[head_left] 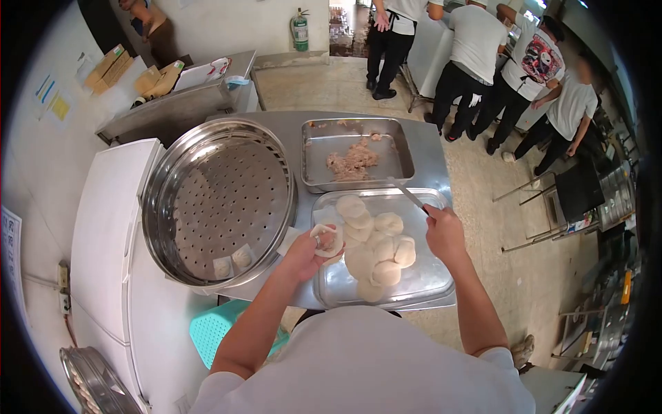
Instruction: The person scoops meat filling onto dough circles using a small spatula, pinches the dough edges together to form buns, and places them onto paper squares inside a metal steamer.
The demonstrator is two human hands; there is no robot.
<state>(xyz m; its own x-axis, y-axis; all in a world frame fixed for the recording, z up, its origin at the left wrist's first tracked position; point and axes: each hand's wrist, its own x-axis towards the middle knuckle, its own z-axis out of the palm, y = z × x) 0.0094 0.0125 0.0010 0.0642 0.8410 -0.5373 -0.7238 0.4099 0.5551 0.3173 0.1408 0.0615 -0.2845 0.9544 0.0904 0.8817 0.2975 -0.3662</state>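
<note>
My left hand [303, 258] cups a round dough wrapper [329, 241] with some pinkish filling on it. White paper squares [288, 239] lie beside that hand's fingers. In my right hand [445, 234] is a flat metal spatula [408, 194], its blade pointing up and left toward the meat tray. Several pale dough wrappers [386, 272] overlap on a metal tray [431, 276] between my hands. Beyond it a deeper metal pan [314, 155] holds minced meat filling [355, 160]. To the left, two white buns [241, 257] sit on paper in a large perforated steamer [231, 179].
A teal plastic stool [214, 334] stands under the table's left front. White cabinets [103, 228] line the left side, with another steamer [96, 379] at lower left. Several people [476, 41] stand at the back right. Chairs and shelves [579, 193] are at right.
</note>
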